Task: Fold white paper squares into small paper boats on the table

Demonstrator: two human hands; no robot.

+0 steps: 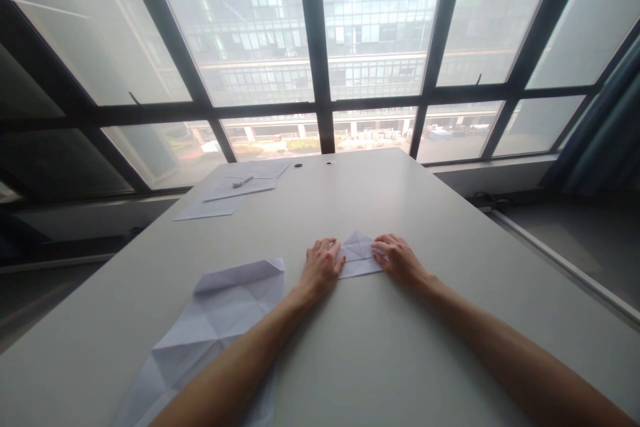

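Head view — white table (360,197) by dark-framed windows (317,47), left hand (321,265) and right hand (399,260) on opposite ends of folded paper (357,253), fingers curled — can't tell if pinching.

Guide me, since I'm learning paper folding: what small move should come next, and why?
Probably press the folded paper flat along the line crossing below its point: a thin shadow there suggests a slightly raised edge, and the left hand and right hand are at the paper's sides.
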